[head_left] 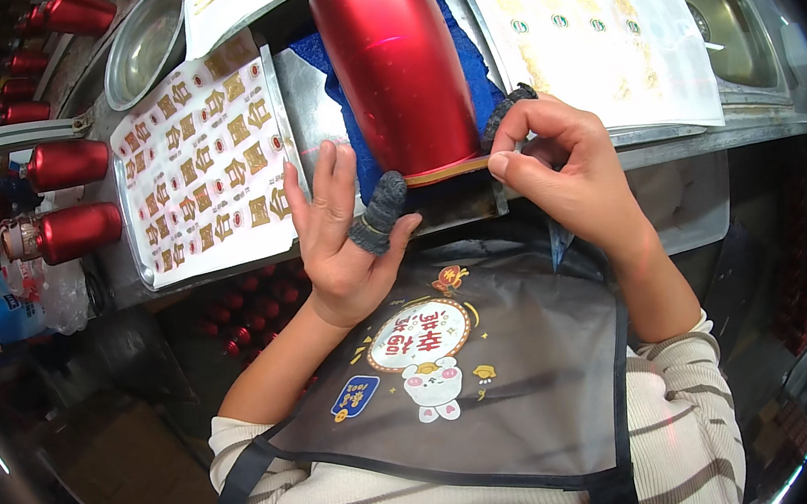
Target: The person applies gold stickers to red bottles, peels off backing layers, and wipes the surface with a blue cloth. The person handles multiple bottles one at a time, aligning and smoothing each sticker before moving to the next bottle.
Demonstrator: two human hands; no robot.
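Observation:
A glossy red metallic bottle [392, 62] lies on a blue cloth [338, 71], its near end toward me. Across that end runs a thin tan strip [449, 173], which looks flat and narrow. My right hand [566, 161] pinches the strip's right end between thumb and fingers; one of its fingers wears a dark grey finger sleeve. Left of the bottle's near end, my left hand [341, 234] is open with its fingers stretched upward. A dark grey sleeve covers its index finger, close to the strip's left end. The left hand holds nothing.
Left of the cloth lies a sheet of gold-character decals [202, 166] on a tray. A white sheet with gold and green decals [589, 38] lies right. A metal bowl [146, 44] stands back left, a liquid-filled basin [722, 16] far right. More red bottles [79, 233] are at left.

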